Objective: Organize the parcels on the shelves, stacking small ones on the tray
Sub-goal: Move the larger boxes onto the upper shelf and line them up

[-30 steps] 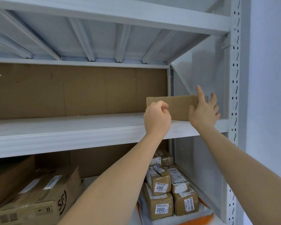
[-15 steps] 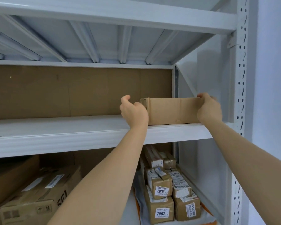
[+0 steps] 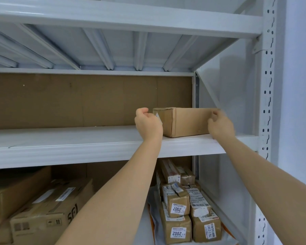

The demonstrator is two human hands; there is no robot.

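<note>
At the right end of the middle shelf (image 3: pixel 78 144), a brown parcel (image 3: pixel 185 122) is sitting near the front edge, beside the white upright (image 3: pixel 268 85). Both hands are flanking it: the left hand (image 3: pixel 147 123) is curling loosely at its labelled end, the right hand (image 3: pixel 220 125) is curling against its right front; whether either is gripping is unclear. Down on the lower shelf, an orange tray (image 3: pixel 151 220) is holding small labelled parcels (image 3: pixel 177 204) stacked in rows, while larger cartons (image 3: pixel 48 214) are lying toward the left end.
</note>
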